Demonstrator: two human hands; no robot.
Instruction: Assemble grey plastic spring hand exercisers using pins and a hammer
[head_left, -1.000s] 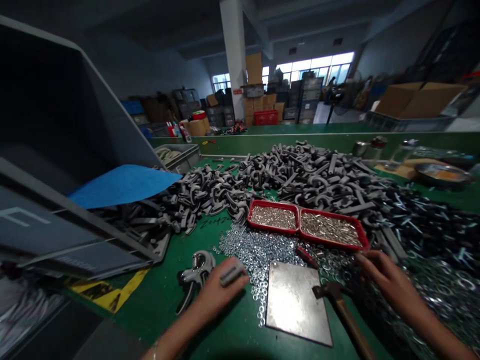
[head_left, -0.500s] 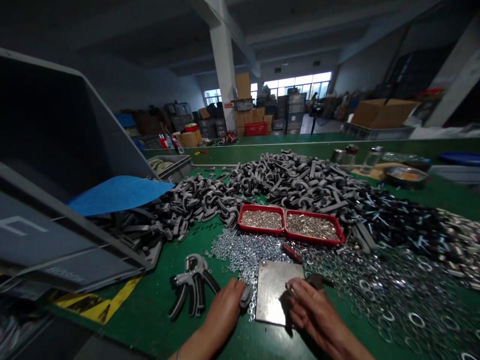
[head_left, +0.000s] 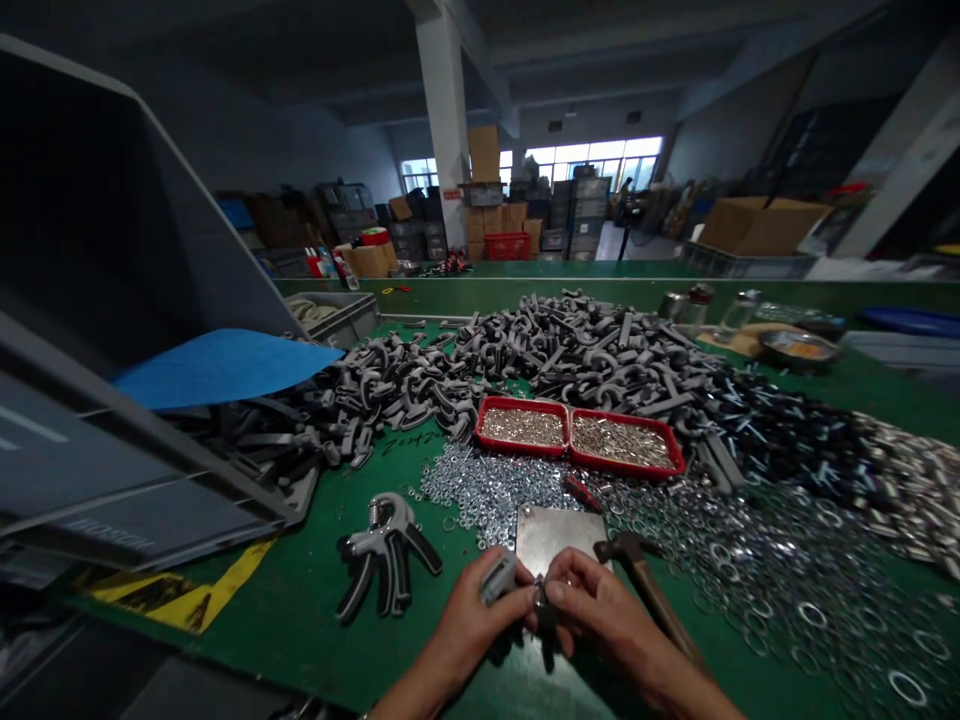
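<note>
My left hand (head_left: 469, 615) is closed around a grey plastic handle part (head_left: 499, 578), whose rounded end shows above the thumb. My right hand (head_left: 604, 608) pinches a small shiny metal piece (head_left: 539, 588) against the left fingertips; its exact kind is hidden by the fingers. Dark parts hang below the fingertips, partly covered. Both hands are over a flat metal plate (head_left: 559, 528). Left of them lie grey-and-black hand grip exercisers (head_left: 391, 550) with a spring. A hammer (head_left: 646, 580) rests just right of the plate.
Two red trays (head_left: 628, 467) of small metal pins stand beyond the plate. Small nuts (head_left: 484, 490) lie before them, and metal rings (head_left: 795, 600) spread rightward. Behind rises a heap of grey handle parts (head_left: 600, 350). A large grey crate (head_left: 172, 480) leans at left.
My right hand has moved left to meet my left hand, which has turned and shifted slightly right with the handle part. The hammer is now uncovered. The view has shifted a little.
</note>
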